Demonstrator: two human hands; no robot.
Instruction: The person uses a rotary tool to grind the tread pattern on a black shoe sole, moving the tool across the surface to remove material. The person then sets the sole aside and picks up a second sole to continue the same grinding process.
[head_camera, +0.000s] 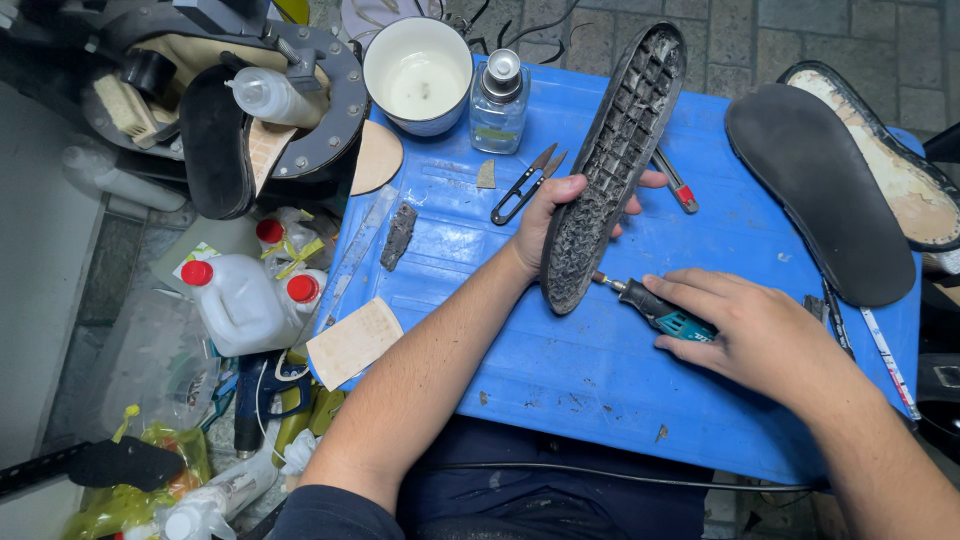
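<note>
- The left hand (548, 225) grips a black shoe sole (612, 165) from behind, fingers wrapped around its lower part, holding it on edge with the worn tread side turned to the camera, above the middle of the blue work board (560, 370).
- The right hand (745, 325) is closed around a small teal and black rotary tool (655, 310); its bit meets the sole's lower edge.
- Black thread snips (525, 185) lie just left of the left hand, and a red-tipped tool (678, 183) pokes out to the right of the sole.
- Near the board's far edge stand a white cup (418, 75) and a small clear glass bottle (498, 102).
- A second black sole (815, 190) lies flat at the board's right side, overlapping another with a pale, glue-marked face (900, 170).
- A tan leather piece (352, 342) overhangs the board's left edge.
- White jugs with red caps (245, 300) sit on the floor to the left.
</note>
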